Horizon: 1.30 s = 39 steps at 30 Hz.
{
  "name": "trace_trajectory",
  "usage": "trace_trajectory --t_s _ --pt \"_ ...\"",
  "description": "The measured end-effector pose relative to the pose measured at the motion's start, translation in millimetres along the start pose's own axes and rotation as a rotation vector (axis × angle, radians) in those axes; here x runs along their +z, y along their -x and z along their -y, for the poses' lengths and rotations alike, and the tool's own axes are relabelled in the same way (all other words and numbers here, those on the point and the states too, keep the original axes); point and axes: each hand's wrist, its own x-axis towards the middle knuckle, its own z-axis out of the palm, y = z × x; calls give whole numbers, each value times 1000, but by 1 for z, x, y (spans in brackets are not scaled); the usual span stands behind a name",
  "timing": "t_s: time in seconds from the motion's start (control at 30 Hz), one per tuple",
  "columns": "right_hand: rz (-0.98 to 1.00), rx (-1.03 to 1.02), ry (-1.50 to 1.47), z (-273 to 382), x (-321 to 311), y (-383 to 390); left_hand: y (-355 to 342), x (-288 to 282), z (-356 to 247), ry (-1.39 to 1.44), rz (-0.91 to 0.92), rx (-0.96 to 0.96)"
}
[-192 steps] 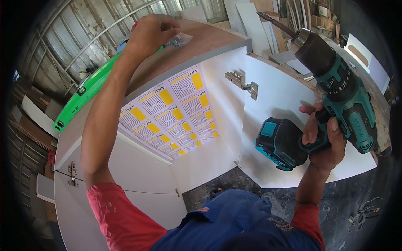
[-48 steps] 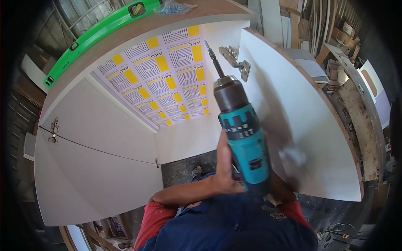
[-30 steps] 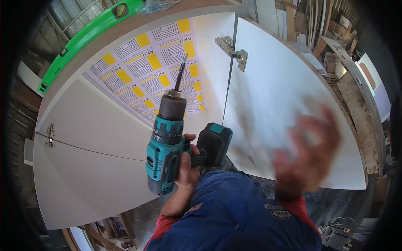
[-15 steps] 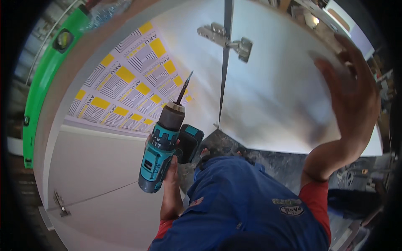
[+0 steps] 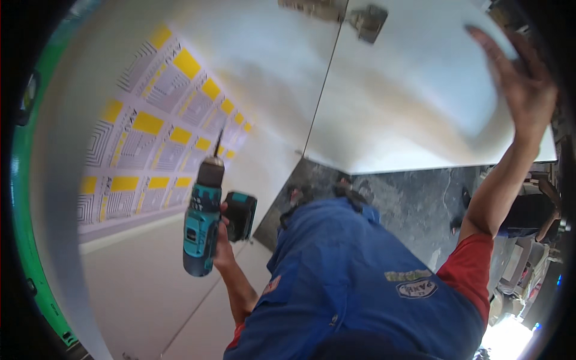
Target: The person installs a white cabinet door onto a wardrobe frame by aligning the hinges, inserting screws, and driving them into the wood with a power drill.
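My left hand [image 5: 222,246] holds a teal-and-black cordless drill [image 5: 201,234] by its grip, with the long bit pointing upward beside the cabinet's yellow-and-white patterned back panel [image 5: 144,150]. Toward the upper right, my right hand [image 5: 522,84] has its fingers spread at the white door [image 5: 408,108], near that door's outer edge; whether it touches the surface I cannot tell. A metal hinge [image 5: 367,23] joins the door to the white side panel [image 5: 282,90] near the top. The hinge and much of the door look blurred.
A long green level [image 5: 42,300] lies along the left rim. Another white panel [image 5: 129,288] is at lower left. Dark concrete floor [image 5: 402,198] shows below the door. A co-worker in dark clothing [image 5: 522,210] is at the right among stacked boards and clutter.
The drill passed from my right hand to my left. My right hand rose toward the door's outer edge. The view has swung, bringing more floor and the co-worker into sight.
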Motion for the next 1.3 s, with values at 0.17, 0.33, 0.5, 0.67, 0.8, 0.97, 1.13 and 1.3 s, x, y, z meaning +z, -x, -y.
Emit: trace_trajectory --t_s 0.17,0.33,0.5,0.67,0.8,0.97,1.13,1.3 --pt "36 166 66 35 -24 -2 10 -21 21 -145 -31 0" --pt "-34 137 -106 43 -37 -16 -3 -36 13 -450 109 230" --pt "2 198 -38 41 -66 -26 9 -51 28 -499 37 -19" --pt "-3 165 -23 50 -66 -19 4 -38 10 -417 90 -129" --pt "-26 178 -52 58 -70 -13 6 -40 22 -326 102 -59" --pt "19 187 -38 61 -74 -11 3 -29 5 -221 67 -153" --pt "-20 195 -107 64 -75 -9 2 -26 -4 -164 71 -55" --pt "-34 159 -101 60 -80 -2 2 -17 -23 -142 51 -140"
